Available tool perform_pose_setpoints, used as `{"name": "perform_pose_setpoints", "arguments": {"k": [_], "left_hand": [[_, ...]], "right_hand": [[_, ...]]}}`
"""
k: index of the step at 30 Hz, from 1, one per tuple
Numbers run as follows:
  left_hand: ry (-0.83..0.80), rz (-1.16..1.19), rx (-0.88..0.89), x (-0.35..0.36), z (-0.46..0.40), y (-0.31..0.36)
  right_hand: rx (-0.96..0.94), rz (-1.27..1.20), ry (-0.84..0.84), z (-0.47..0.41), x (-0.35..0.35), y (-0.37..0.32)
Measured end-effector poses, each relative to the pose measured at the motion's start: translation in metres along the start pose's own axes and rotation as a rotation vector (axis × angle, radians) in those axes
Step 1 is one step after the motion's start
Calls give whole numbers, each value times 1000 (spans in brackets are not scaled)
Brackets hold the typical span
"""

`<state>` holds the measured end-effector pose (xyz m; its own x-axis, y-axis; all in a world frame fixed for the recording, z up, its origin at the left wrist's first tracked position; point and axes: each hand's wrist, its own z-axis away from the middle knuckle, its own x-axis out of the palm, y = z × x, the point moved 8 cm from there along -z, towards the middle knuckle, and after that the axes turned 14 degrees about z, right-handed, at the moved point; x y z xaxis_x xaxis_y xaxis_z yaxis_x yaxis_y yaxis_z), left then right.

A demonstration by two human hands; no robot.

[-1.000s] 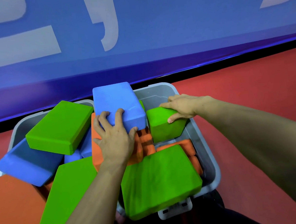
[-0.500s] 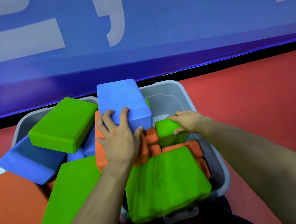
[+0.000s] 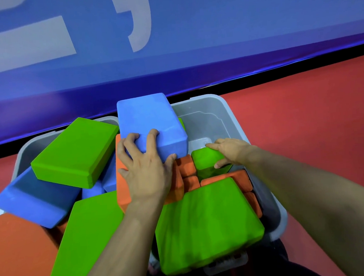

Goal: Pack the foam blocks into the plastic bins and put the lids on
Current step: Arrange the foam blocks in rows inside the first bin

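A grey plastic bin [image 3: 233, 121] on the red floor holds a jumble of green, blue and orange foam blocks. My left hand [image 3: 145, 169] grips the near end of a blue block [image 3: 150, 122] that lies on top of the pile, fingers curled over its edge. My right hand [image 3: 229, 150] holds a small green block [image 3: 206, 162] low in the bin's right side, thumb on its near face and fingers over its top. Orange blocks [image 3: 187, 165] stand packed between the two hands. A large green block [image 3: 206, 224] lies across the bin's near edge.
Further blocks crowd the left: a green one [image 3: 74, 151], a blue one [image 3: 34, 200], a long green one [image 3: 86, 237] and an orange one [image 3: 19, 255]. A blue wall [image 3: 191, 40] rises behind the bin. Red floor [image 3: 315, 117] spreads to the right.
My right hand has pushed the small green block downward, deeper into the bin's right side. My left hand has stayed on the blue block.
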<state>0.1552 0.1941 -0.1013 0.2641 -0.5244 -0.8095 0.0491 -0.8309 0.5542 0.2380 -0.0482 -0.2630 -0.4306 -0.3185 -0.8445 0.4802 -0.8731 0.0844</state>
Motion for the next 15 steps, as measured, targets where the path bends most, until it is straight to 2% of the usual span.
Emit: {"name": "perform_pose_setpoints", "arguments": {"k": [4, 8, 15], "left_hand": [[13, 15, 13, -2, 1, -1], [19, 15, 24, -3, 1, -1], [14, 18, 25, -5, 2, 1]], "right_hand": [[-54, 45, 72, 2, -6, -6], [-77, -14, 114, 1, -5, -12], [-88, -68, 78, 7, -4, -16]]}}
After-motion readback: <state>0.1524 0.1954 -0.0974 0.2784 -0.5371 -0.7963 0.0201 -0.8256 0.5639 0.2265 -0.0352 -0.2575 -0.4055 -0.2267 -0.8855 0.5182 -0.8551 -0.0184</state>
